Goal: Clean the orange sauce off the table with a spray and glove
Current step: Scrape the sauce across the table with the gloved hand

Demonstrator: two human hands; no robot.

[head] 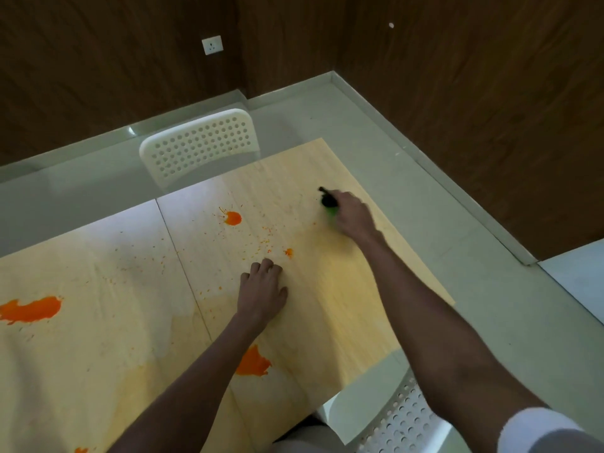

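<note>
A light wooden table (327,299) carries several orange sauce spills: a round blob (233,218) at the far middle, a small spot (289,252), a long smear (31,310) at the left edge, and a patch (253,362) beside my left forearm. Fine orange specks lie between them. My right hand (353,214) reaches to the table's far right and grips a spray bottle (327,200) with a black head and green body, mostly hidden by my fingers. My left hand (261,289) rests on the table with its fingers curled under, holding nothing. No glove is in view.
A white perforated chair (199,145) stands at the table's far side, and another white perforated chair (402,420) sits at the near right edge. Grey floor (474,256) runs to brown wood-panelled walls (457,76) with a socket (212,45).
</note>
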